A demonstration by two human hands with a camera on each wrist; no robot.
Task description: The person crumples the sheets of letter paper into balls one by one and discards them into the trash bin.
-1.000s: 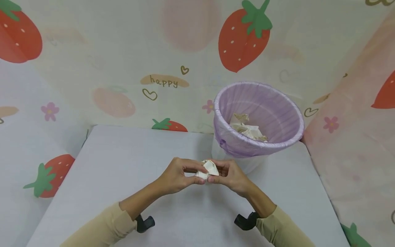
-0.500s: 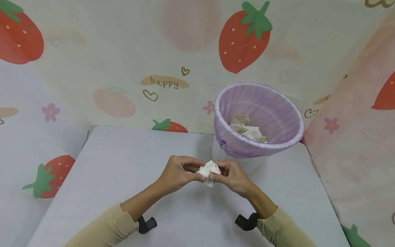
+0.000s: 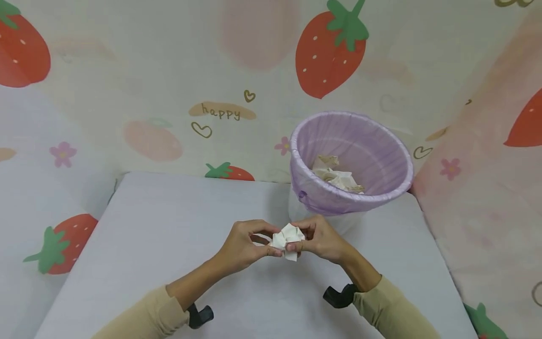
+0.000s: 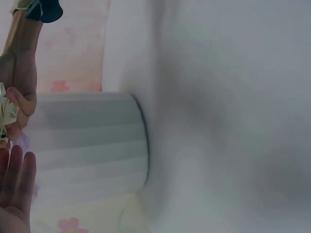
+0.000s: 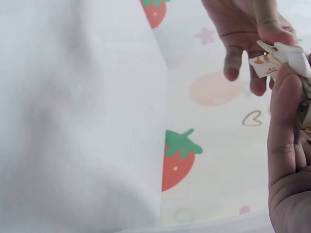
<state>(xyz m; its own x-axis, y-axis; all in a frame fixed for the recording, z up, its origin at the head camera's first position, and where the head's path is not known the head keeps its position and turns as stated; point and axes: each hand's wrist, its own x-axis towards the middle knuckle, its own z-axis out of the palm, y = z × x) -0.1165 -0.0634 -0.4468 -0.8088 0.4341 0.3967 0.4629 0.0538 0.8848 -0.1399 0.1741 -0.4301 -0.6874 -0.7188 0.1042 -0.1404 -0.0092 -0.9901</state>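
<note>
A crumpled piece of white paper [image 3: 287, 238] is held between both hands above the table, in front of the bin. Brown-orange print shows on the paper [image 5: 269, 65] in the right wrist view. My right hand [image 3: 322, 239] grips it from the right, thumb across its front. From the left, my left hand [image 3: 243, 243] pinches its edge between thumb and forefinger; the other fingers [image 4: 25, 177] stretch out straight in the left wrist view. Behind the hands stands a white bin with a purple liner [image 3: 305, 183], with several crumpled papers [image 3: 338, 179] inside.
The white table [image 3: 169, 212] spreads below the hands. At its back hangs a strawberry-print cloth [image 3: 152, 61], which also covers both sides. A black wrist mount [image 3: 201, 316] sticks out from the left sleeve, another black mount [image 3: 338, 296] from the right.
The paper is turned between the fingers, and a flap of it now hangs lower. Both hands have shifted slightly. The bin has not moved.
</note>
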